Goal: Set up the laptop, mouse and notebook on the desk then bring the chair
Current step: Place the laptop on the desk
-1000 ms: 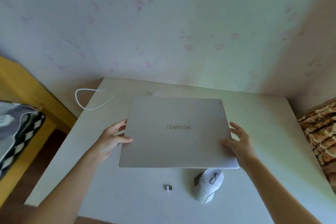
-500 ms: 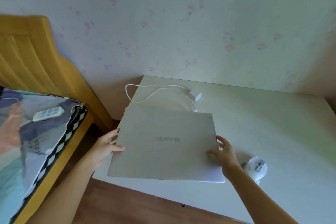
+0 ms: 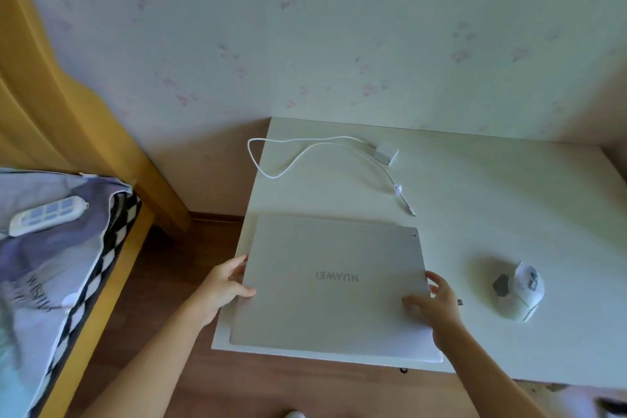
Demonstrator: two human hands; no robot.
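A closed silver laptop (image 3: 325, 285) lies at the front left corner of the white desk (image 3: 492, 200), its logo upside down to me. My left hand (image 3: 224, 288) grips its left edge, thumb on the lid. My right hand (image 3: 437, 305) grips its right edge near the front corner. A white mouse (image 3: 522, 292) rests on the desk to the right of the laptop. A small dongle (image 3: 460, 302) peeks out just right of my right hand. No notebook or chair is in view.
A white charger brick with its cable (image 3: 339, 153) lies on the desk behind the laptop, the cable looping over the left edge. A wooden bed frame (image 3: 68, 119) with bedding (image 3: 44, 265) and a power strip (image 3: 47, 215) stands left. Wood floor (image 3: 176, 265) lies between.
The laptop has shifted from the middle of the desk toward its front left corner, uncovering the charger and cable. My view has turned left, so the mouse now sits further right.
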